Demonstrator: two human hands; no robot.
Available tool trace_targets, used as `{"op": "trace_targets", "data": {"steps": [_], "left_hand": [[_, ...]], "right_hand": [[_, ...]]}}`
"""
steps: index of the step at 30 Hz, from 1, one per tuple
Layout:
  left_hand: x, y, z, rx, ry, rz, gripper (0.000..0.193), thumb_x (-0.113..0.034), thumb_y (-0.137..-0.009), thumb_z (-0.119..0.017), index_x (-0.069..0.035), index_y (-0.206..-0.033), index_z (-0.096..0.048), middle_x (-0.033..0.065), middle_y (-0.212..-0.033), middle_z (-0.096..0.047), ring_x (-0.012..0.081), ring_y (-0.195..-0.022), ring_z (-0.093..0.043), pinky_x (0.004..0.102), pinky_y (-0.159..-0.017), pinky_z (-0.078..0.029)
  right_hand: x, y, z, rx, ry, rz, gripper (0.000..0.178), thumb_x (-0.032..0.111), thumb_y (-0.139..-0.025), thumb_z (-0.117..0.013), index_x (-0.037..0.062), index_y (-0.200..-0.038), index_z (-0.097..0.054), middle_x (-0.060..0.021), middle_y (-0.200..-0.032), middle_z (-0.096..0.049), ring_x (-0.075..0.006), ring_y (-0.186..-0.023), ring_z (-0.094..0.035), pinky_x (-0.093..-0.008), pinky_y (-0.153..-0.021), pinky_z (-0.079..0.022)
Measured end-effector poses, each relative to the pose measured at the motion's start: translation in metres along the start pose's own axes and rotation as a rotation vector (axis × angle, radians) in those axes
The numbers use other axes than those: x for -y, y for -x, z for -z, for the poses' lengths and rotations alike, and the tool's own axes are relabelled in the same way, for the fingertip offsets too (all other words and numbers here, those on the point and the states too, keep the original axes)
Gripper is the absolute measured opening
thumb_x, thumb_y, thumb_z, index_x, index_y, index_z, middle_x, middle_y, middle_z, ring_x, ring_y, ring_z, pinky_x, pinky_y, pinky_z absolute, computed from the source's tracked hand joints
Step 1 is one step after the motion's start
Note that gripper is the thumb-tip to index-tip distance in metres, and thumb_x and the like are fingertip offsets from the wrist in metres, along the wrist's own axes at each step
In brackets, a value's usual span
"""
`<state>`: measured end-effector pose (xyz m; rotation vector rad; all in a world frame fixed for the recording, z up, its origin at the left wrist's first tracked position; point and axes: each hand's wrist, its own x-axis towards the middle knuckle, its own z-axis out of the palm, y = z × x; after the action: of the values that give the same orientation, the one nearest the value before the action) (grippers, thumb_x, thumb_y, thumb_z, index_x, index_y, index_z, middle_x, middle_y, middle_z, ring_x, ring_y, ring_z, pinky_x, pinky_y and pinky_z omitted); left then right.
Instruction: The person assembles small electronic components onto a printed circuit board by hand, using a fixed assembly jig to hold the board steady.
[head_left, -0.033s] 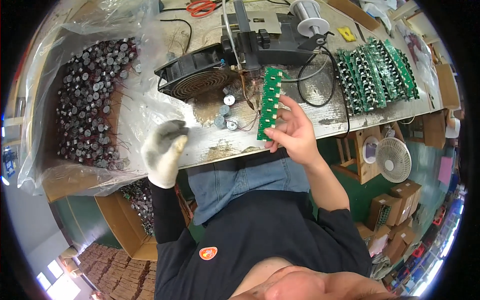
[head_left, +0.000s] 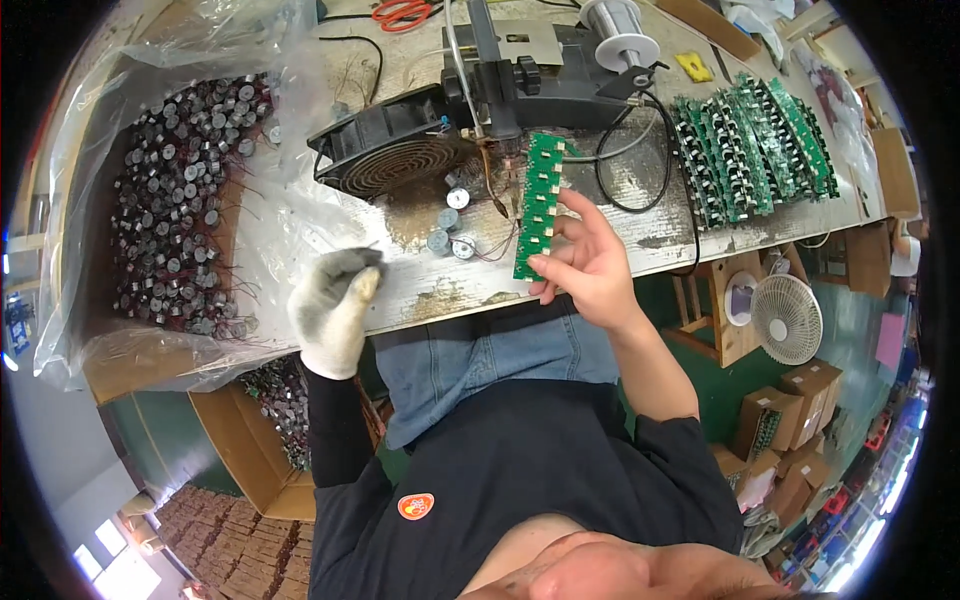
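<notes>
Upright in my right hand [head_left: 590,265] is a long green circuit board [head_left: 543,195] with a row of white connectors, gripped by its lower end between thumb and fingers. Wires run toward the board from a few small round motors [head_left: 462,247] on the bench. My left hand [head_left: 334,305], in a white and grey glove, hovers by the bench's front edge. Its fingers curl toward the thumb, and what they may hold is hidden. Beyond the board's top stands a black soldering machine [head_left: 540,100] with a metal tube pointing down.
A plastic-lined box [head_left: 135,365] full of motors is at left. A round black fan [head_left: 400,160] lies behind the motors. Stacked green boards [head_left: 750,150] stand at right, with a solder wire spool [head_left: 620,40] farther back. Red scissors [head_left: 402,14] lie at the far edge.
My left hand has shifted slightly to the right, its fingertips drawing a little closer to the thumb. The right hand and the circuit board stay almost still.
</notes>
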<state>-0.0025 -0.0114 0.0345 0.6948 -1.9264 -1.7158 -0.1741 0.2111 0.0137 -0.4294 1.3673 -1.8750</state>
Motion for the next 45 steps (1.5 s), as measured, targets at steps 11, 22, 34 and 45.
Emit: {"op": "trace_targets", "data": {"steps": [11, 22, 34, 45], "left_hand": [[-0.009, 0.013, -0.063, 0.191, 0.110, 0.282, 0.018, -0.009, -0.093, -0.059, 0.006, -0.101, -0.061, 0.0090, -0.087, -0.065, 0.0131, -0.074, -0.064, 0.0253, -0.069, -0.053], [-0.009, 0.007, -0.086, 0.190, 0.154, 0.370, 0.018, -0.012, -0.090, -0.062, 0.003, -0.100, -0.062, 0.0055, -0.084, -0.063, 0.0088, -0.071, -0.060, 0.0227, -0.064, -0.048], [-0.010, -0.001, -0.095, 0.190, -0.090, 0.217, 0.016, -0.015, -0.086, -0.067, 0.001, -0.091, -0.067, 0.0060, -0.079, -0.065, 0.0089, -0.071, -0.059, 0.0249, -0.065, -0.047], [-0.010, 0.001, -0.099, 0.165, -0.019, 0.227, 0.015, -0.012, -0.088, -0.065, 0.003, -0.092, -0.065, 0.0064, -0.080, -0.064, 0.0096, -0.072, -0.058, 0.0249, -0.066, -0.048]], "right_hand": [[-0.002, -0.002, 0.000, -0.012, 0.029, -0.002, 0.071, -0.012, -0.081, -0.059, 0.0003, -0.142, -0.026, -0.0234, -0.114, -0.056, -0.0187, -0.064, -0.066, -0.0247, -0.048, -0.053], [0.002, -0.005, -0.005, -0.011, -0.026, 0.009, 0.071, -0.011, -0.082, -0.061, 0.0029, -0.143, -0.026, -0.0170, -0.106, -0.056, -0.0185, -0.065, -0.065, -0.0240, -0.049, -0.052], [0.000, -0.008, -0.003, -0.021, -0.058, 0.014, 0.071, -0.011, -0.083, -0.060, 0.0037, -0.143, -0.026, -0.0182, -0.107, -0.056, -0.0178, -0.066, -0.066, -0.0235, -0.050, -0.053], [0.001, -0.013, -0.004, -0.019, -0.066, 0.026, 0.069, -0.009, -0.083, -0.061, 0.0020, -0.143, -0.026, -0.0177, -0.107, -0.056, -0.0169, -0.064, -0.065, -0.0233, -0.048, -0.053]]}}
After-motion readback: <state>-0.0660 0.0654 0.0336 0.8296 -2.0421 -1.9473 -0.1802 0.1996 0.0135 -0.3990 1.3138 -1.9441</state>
